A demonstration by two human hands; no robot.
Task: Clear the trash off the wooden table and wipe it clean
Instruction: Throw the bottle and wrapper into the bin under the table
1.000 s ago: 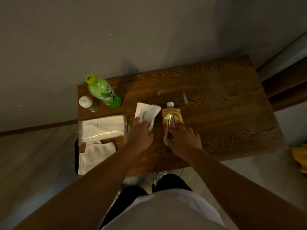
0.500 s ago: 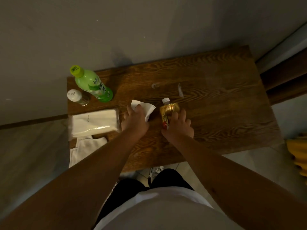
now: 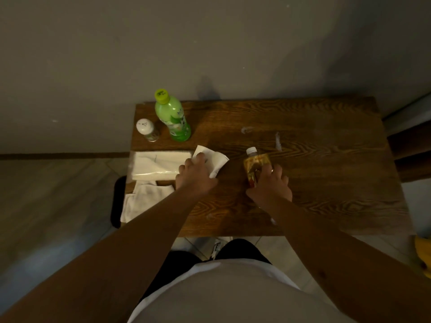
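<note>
A crumpled white paper napkin (image 3: 215, 159) lies near the middle-left of the wooden table (image 3: 326, 178), with my left hand (image 3: 194, 173) closed on its near corner. My right hand (image 3: 270, 185) grips the lower end of a yellow drink pouch (image 3: 255, 163) with a white cap, which lies on the table to the right of the napkin. White smears (image 3: 277, 142) mark the wood behind the pouch. A small white scrap (image 3: 272, 220) lies by my right forearm.
A green bottle (image 3: 173, 118) and a small white-capped shaker (image 3: 147, 130) stand at the back left corner. A tissue pack (image 3: 156, 165) and a white cloth (image 3: 142, 201) lie along the left edge. A wall runs behind the table; something yellow (image 3: 423, 255) sits on the floor at right.
Both hands have stayed on the napkin and the pouch. My right hand has closed further round the pouch. The camera has shifted, so the table sits lower and more to the right.
</note>
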